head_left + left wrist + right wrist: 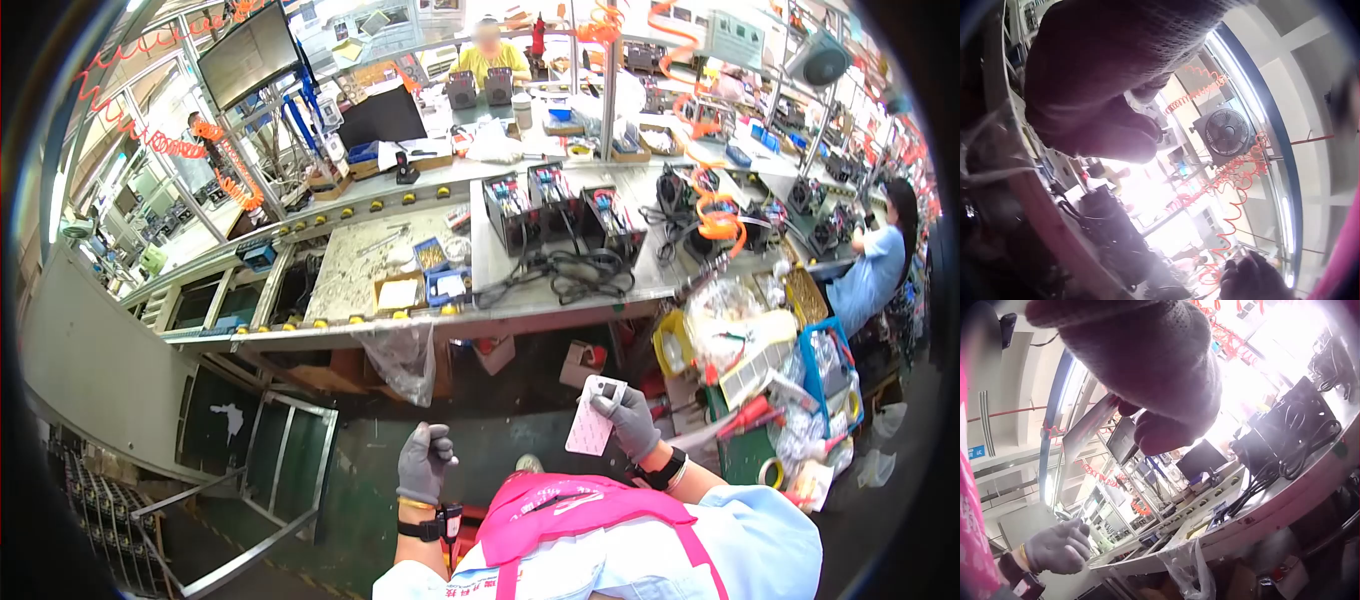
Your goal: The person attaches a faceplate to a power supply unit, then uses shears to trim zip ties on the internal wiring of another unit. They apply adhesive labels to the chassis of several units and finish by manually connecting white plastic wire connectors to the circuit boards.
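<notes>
In the head view, my left hand (pixel 425 462), in a grey knit glove, is held in front of the body with loosely curled fingers. No object shows in it there. To its right, my gloved right hand (pixel 633 425) pinches a flat white sheet (pixel 590 432) with rows of small pinkish print. The thumb lies over the sheet's upper part. The right wrist view shows this sheet (pixel 1089 428) at a slant beyond the curled fingers, with the left hand (pixel 1060 547) at lower left. The left fingers (pixel 1110 134) fill the upper part of the left wrist view.
A workbench (pixel 450 312) ahead carries several black power units (pixel 511 212) with coiled cables (pixel 590 275). Blue parts bins (pixel 446 287) stand by them. Plastic film (pixel 400 362) hangs off its edge. A crowded bin area (pixel 750 350) is at right, a metal frame (pixel 300 405) at left.
</notes>
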Tool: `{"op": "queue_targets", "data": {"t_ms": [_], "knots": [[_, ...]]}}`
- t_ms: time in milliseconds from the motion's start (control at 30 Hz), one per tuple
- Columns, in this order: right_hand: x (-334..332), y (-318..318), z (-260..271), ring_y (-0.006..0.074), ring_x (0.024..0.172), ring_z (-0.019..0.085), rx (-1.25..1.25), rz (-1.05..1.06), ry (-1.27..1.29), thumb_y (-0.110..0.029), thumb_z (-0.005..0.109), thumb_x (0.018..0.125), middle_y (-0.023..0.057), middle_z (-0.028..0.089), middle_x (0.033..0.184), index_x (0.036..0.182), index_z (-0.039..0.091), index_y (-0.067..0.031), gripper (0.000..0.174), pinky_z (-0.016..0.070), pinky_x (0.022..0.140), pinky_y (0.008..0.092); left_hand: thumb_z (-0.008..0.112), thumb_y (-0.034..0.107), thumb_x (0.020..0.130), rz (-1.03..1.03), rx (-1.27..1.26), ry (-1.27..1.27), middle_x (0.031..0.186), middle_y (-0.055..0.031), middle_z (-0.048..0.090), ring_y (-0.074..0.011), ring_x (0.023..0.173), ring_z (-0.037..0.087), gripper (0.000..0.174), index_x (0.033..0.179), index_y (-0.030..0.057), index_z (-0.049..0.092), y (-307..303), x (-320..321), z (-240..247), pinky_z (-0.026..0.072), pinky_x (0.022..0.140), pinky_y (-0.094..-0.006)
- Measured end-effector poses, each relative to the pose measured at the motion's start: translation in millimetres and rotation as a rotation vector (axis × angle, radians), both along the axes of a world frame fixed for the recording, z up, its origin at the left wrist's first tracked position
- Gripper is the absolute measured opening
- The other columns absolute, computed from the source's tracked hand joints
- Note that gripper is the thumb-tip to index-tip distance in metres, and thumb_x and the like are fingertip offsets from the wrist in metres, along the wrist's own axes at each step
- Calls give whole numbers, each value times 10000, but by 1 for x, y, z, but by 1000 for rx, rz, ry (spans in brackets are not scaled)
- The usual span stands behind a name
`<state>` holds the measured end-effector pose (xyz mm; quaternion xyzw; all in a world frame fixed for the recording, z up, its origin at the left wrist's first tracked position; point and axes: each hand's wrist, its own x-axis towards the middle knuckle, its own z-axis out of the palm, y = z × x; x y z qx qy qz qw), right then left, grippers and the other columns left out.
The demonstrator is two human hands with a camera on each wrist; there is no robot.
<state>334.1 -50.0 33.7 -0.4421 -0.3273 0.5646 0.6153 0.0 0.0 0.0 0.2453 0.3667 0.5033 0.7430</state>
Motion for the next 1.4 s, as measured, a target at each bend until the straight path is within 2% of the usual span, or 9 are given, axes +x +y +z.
{"op": "queue_targets", "data": {"t_ms": [67,133,633,900,1067,1200,1233,1333,1400], "knots": [[16,0,-1,98,810,618,-21,21,-17,-104,632,864,32,653,921,1058,622,-3,220,505,730,257,516,335,938,-59,13,26,718,-47,595,-129,607,560,338,972,13,611,10,39,18,501,530,-295],[-11,124,8,137,826,635,-28,38,60,-119,623,866,73,655,944,1100,588,12,270,517,751,284,510,329,943,-99,68,158,714,-46,598,-115,609,561,332,966,13,612,138,26,63,499,530,-280],[42,447,-66,139,755,643,-214,-40,155,-147,668,840,48,663,899,1023,610,-31,225,518,685,287,494,311,952,-156,231,452,750,-45,628,-96,613,582,316,992,20,609,465,62,100,508,547,-240],[60,473,-48,176,816,640,-377,154,385,-124,642,853,57,638,931,1083,575,-30,257,527,745,343,544,354,911,-356,174,599,832,-49,645,-115,685,595,357,1003,15,607,660,151,45,505,596,-271],[52,478,-68,131,829,623,-400,107,142,-149,654,848,41,644,939,1081,598,-4,281,509,744,294,520,477,877,-479,541,1493,816,-110,644,-250,780,604,431,1022,81,611,763,231,-53,470,709,-364],[42,476,-61,96,858,590,-354,-9,74,-176,657,855,24,641,956,1081,609,-14,282,485,769,268,407,564,886,-990,512,1290,1215,-201,567,-343,1193,486,639,1217,39,559,781,276,-65,361,993,-369],[39,475,-56,94,863,586,-377,-19,98,-185,656,858,23,640,958,1083,609,-17,284,482,771,265,380,558,902,-1064,466,1093,1269,-198,530,-332,1208,473,636,1245,45,537,783,281,-71,335,1012,-352],[32,477,-54,92,857,589,-364,-62,46,-221,657,858,13,637,962,1114,600,-15,333,482,770,267,340,536,929,-1243,1010,901,1288,-176,519,-304,1234,448,620,1266,47,516,789,285,-72,320,1026,-331],[30,478,-55,92,849,589,-366,-82,-14,-223,653,857,12,638,955,1114,601,-10,338,481,763,265,341,521,935,-1303,963,939,1278,-168,528,-291,1236,448,605,1269,48,512,797,296,-84,324,1024,-321]]}}
